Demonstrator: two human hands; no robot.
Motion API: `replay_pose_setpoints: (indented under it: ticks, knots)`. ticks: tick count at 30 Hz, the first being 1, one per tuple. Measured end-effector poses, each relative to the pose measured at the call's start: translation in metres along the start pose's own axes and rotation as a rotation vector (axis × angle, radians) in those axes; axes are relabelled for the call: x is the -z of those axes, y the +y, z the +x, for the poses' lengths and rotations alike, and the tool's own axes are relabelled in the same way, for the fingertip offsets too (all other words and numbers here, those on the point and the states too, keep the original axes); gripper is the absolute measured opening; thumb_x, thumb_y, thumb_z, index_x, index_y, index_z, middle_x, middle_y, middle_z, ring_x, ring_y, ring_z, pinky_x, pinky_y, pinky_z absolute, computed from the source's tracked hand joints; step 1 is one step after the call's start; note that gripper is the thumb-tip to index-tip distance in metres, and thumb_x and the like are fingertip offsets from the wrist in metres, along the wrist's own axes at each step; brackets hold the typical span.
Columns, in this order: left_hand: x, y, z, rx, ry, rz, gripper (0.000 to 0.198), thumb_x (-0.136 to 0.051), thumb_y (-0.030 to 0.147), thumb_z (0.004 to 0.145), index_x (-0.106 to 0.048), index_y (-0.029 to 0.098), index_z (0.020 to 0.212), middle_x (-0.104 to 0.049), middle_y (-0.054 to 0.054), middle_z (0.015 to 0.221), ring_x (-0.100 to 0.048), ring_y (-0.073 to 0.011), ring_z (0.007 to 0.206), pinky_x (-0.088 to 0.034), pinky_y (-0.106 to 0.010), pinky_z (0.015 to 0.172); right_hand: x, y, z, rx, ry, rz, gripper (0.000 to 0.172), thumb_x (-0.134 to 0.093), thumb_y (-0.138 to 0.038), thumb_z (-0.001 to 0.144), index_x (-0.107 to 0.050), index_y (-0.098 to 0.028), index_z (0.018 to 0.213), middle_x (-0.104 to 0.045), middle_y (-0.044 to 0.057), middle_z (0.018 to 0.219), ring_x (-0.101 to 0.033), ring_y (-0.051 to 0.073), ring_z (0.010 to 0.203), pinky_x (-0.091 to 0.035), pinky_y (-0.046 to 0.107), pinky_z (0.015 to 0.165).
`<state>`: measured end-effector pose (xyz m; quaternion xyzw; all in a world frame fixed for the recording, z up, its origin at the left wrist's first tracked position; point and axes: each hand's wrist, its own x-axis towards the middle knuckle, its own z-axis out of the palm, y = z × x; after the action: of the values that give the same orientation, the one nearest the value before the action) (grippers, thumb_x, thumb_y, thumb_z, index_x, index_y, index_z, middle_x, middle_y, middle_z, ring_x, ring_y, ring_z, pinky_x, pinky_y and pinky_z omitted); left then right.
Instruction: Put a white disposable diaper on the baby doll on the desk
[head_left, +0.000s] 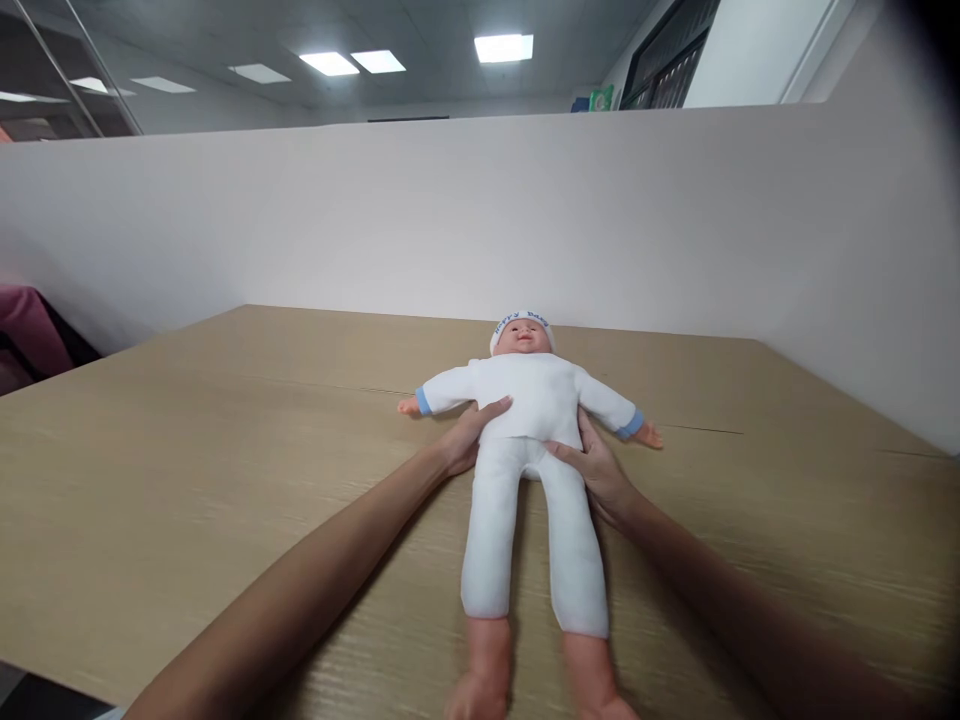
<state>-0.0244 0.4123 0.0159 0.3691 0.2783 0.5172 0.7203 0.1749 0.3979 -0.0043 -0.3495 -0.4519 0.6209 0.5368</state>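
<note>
A baby doll [531, 400] in a white top, white trousers and a white cap with blue lettering is face up over the table, its head away from me and its feet toward me. Blue cuffs end its outstretched sleeves. My left hand [469, 437] grips the doll's waist on the left, thumb across the top. On the other side, my right hand [596, 462] holds it at the hip, thumb over the front of the trousers. Fingers of both hands are partly hidden at the doll's sides and beneath it.
The wooden table [225, 450] spreads out under the doll and has thin seams across it. A white wall [375, 220] rises behind its far edge. Something pink [34, 330] sits beyond the left edge. Ceiling lights [504, 48] show above the wall.
</note>
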Motion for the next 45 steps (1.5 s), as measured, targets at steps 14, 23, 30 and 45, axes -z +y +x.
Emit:
replay_pose_setpoints:
  ticks: [14,23,30,45]
  knots:
    - [0.024,-0.002,0.029,-0.064,-0.048,0.058,0.073,-0.077,0.041,0.084,-0.053,0.028,0.151,-0.066,-0.010,0.145,-0.057,-0.0350,0.142,-0.046,-0.047,0.121,0.004,0.005,0.046,0.083,-0.043,-0.002,0.086,-0.092,-0.037,0.070,-0.054,-0.032,0.147,-0.067,0.005,0.144,-0.066,0.032,0.125,-0.059,0.040,0.100]
    - [0.030,-0.004,0.029,-0.016,-0.076,0.098,0.058,-0.067,0.045,0.097,-0.056,0.016,0.146,-0.065,-0.014,0.147,-0.052,-0.0366,0.145,-0.037,-0.051,0.126,0.006,0.005,0.051,0.016,-0.062,0.032,0.086,-0.087,-0.037,0.075,-0.050,-0.037,0.152,-0.067,0.002,0.145,-0.064,0.035,0.130,-0.056,0.049,0.109]
    - [0.033,-0.006,0.029,-0.036,-0.075,0.095,0.062,-0.067,0.045,0.097,-0.052,0.020,0.151,-0.060,-0.014,0.153,-0.050,-0.0364,0.147,-0.037,-0.050,0.125,0.006,0.001,0.049,0.012,-0.094,0.002,0.095,-0.088,-0.051,0.072,-0.046,-0.038,0.156,-0.064,0.005,0.149,-0.062,0.040,0.134,-0.053,0.056,0.113]
    - [0.030,-0.006,0.030,-0.026,-0.088,0.080,0.069,-0.067,0.052,0.097,-0.046,0.024,0.156,-0.060,-0.012,0.153,-0.051,-0.0350,0.147,-0.037,-0.051,0.126,0.009,0.005,0.051,0.040,-0.074,-0.032,0.096,-0.086,-0.060,0.071,-0.047,-0.041,0.156,-0.064,0.003,0.149,-0.060,0.040,0.137,-0.051,0.054,0.116]
